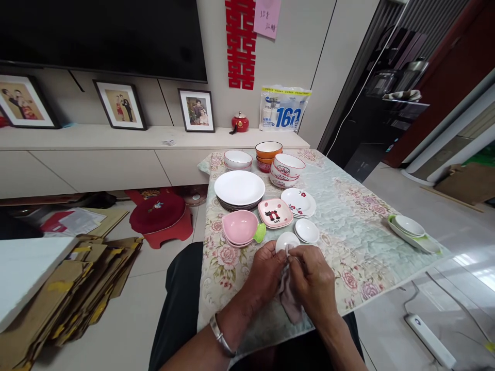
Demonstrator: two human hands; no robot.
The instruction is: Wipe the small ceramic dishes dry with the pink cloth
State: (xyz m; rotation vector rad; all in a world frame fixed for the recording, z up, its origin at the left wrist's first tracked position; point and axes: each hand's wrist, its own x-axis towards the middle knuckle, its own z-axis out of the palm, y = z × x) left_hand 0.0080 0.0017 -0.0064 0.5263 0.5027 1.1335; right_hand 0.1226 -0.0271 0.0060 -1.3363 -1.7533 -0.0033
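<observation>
My left hand (267,272) grips a small white dish (286,240) by its left edge, near the front of the table. Pressed against the dish's near side is a pale pinkish cloth (291,301), pinched in my right hand (314,275) and hanging below it. Just beyond are small white dishes (307,230) in a stack. A square cat plate (275,212) lies behind them, and a pink bowl (240,226) with a green leaf-like handle sits to the left. White plates with red flowers (298,201) are stacked farther back.
Large white plates (240,187), flowered bowls (286,167) and orange bowls (268,150) stand toward the table's far end. A green-edged oblong dish (412,239) bearing a white dish lies near the right edge. A red stool (160,214) and flattened cardboard (77,288) are at the left.
</observation>
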